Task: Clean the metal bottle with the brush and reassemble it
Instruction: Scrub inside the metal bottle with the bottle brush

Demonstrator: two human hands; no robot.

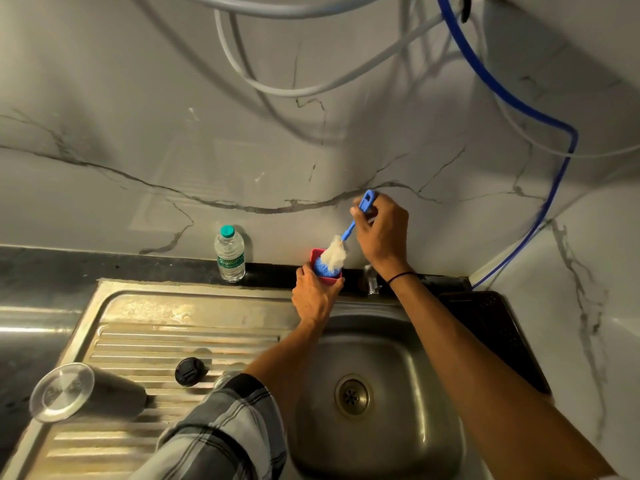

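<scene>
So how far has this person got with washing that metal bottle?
Early on. Done: the bottle lies on the drainboard with its black cap off beside it. In hand: the right hand dips the brush into a red cup held by the left hand. Left: scrubbing and recapping.

The brush's [332,254] lower bristles sink out of sight inside the red cup [327,277], and the left hand [311,294] wraps round that cup so its near wall is covered, while the right hand [379,233] swallows the middle of the blue handle. Left of the sink basin [374,403], the metal bottle [86,393] lies with its mouth end hidden behind a plaid sleeve [221,431], which runs off the bottom edge. Beside the cup, the tap [370,278] is half masked by the right wrist, and the plastic water bottle's [229,254] label print is too small to read.
</scene>
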